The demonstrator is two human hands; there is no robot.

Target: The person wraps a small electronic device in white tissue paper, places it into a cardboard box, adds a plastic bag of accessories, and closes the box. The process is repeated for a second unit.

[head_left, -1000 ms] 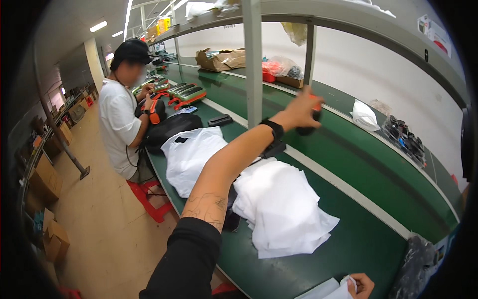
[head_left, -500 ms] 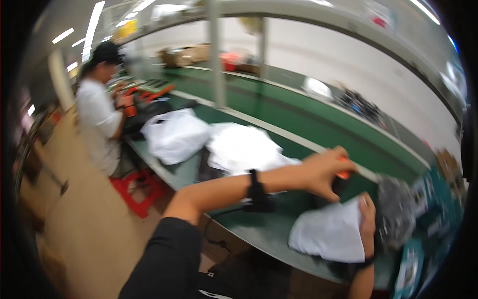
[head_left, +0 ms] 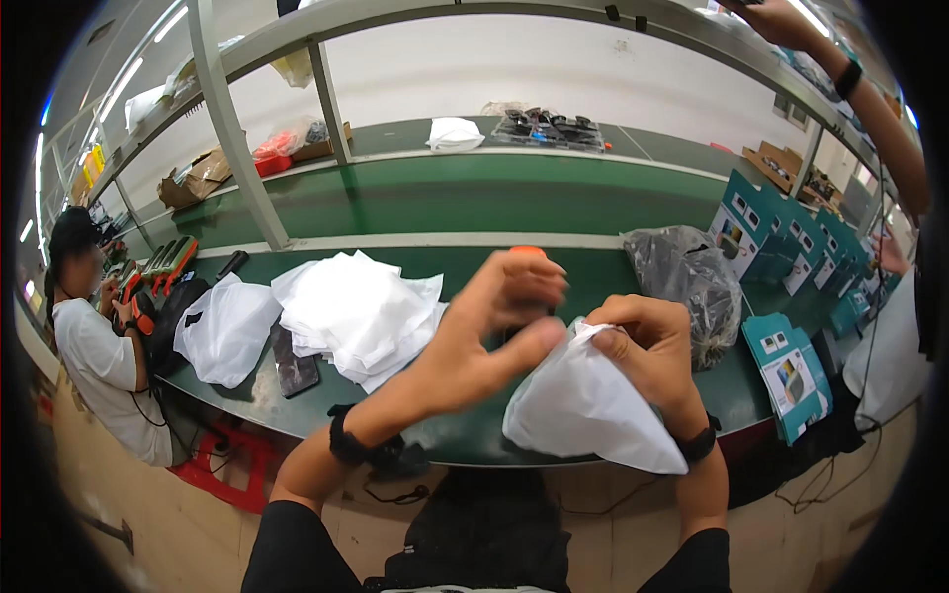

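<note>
My right hand (head_left: pixel 647 346) pinches the gathered upper edge of a white cloth-like bag (head_left: pixel 588 415), which hangs slanting over the green worktable's front edge. Just left of it, my left hand (head_left: pixel 489 336) is slightly blurred, its thumb apart from the fingers and pointing at the bag's top. Behind those fingers shows an orange-topped dark object (head_left: pixel 529 250), mostly hidden; whether the hand touches it I cannot tell. To the left lies a loose stack of white bags (head_left: pixel 356 306).
A dark phone-like slab (head_left: pixel 294 366) and another white bag (head_left: pixel 225 331) lie left of the stack. Right are a clear plastic bag of grey items (head_left: pixel 682 287) and teal boxes (head_left: pixel 786 376). A co-worker (head_left: pixel 94 346) sits left; another person's arm (head_left: pixel 880 119) reaches in upper right.
The view has swung to the right and levelled. My left hand has moved away from around the orange-topped object toward the bag's top. The right hand still holds the bag.
</note>
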